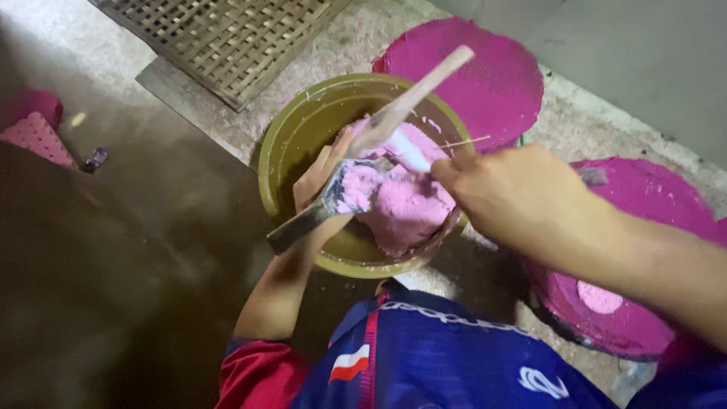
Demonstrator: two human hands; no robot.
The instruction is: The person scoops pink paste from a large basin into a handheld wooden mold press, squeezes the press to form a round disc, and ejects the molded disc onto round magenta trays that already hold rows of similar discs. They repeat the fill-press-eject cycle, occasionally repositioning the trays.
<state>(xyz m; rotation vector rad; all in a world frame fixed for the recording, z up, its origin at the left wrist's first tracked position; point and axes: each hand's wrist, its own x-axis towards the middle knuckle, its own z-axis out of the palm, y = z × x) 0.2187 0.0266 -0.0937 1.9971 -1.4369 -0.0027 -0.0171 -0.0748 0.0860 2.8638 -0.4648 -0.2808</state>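
A person crouches over an olive-green bowl [295, 132] set on a rough concrete floor [174, 197], both bare hands at work in a mound of pale pink paste [405, 204] heaped inside it. The left hand [322, 182] reaches into the bowl from the near rim, palm turned up and fingers curled loosely around a paste-smeared flat scraper [318, 212], whose dark blade end juts out past the wrist toward the wearer. The right hand [515, 193] comes in from the far-right side, fingers pinched tight on a thin stick [466, 142] at the bowl's edge; how much of the stick lies within the closed fingers cannot be told. A pale wooden paddle [413, 95] rises at a slant from the paste just beyond the left hand's fingertips, its top clear of the bowl's far rim. The paste sits between the two hands, touching the scraper and the paddle's lower end. Beyond the right hand lies a round magenta disc [485, 76] on the floor; beneath the right forearm sits a second magenta round [644, 204] with a pale pink patch at its near side. A woven bamboo mat [219, 38] lies well beyond the left hand. The wearer's blue-and-red shirt [424, 356] fills the near edge.
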